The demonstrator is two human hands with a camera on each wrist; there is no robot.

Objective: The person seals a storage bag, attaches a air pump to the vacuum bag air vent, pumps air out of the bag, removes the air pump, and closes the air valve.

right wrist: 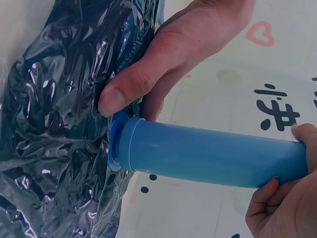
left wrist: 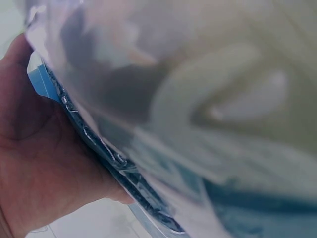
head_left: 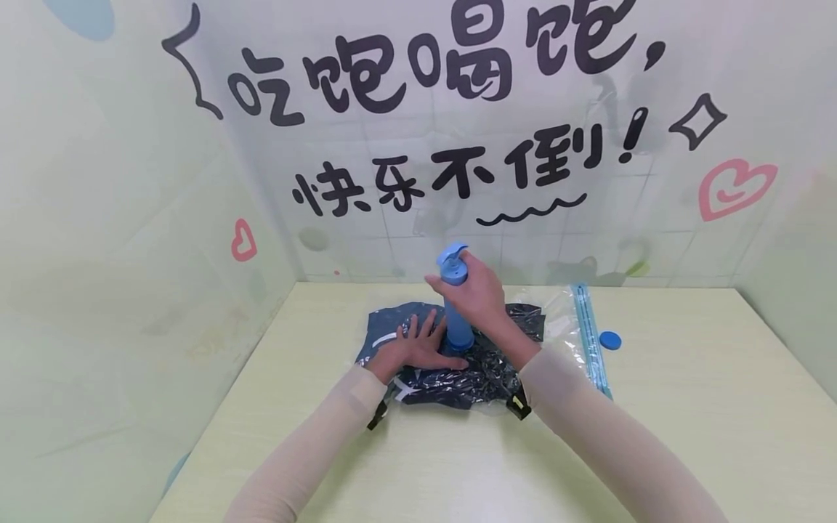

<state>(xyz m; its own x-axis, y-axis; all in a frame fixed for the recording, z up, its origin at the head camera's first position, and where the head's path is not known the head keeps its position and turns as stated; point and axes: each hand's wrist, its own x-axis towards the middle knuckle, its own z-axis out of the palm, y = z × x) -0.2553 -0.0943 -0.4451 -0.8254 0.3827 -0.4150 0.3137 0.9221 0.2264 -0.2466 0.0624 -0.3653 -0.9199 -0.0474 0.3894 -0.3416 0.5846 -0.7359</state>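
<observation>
A clear plastic bag with dark, wrinkled contents (head_left: 445,388) lies on the table. Upright on it stands a blue cylindrical pump (head_left: 460,327), its base against a blue ring on the bag in the right wrist view (right wrist: 115,144). My right hand (head_left: 480,294) grips the pump's upper part, just below its light blue top. My left hand (head_left: 421,350) rests flat on the bag beside the pump's base, fingers spread. In the left wrist view, plastic close to the camera covers much of the picture.
A round blue cap (head_left: 610,340) lies on the table (head_left: 680,407) right of the bag. The bag's blue zip edge (head_left: 591,334) runs along its right side. Behind the table hangs a white backdrop with black lettering (head_left: 464,174).
</observation>
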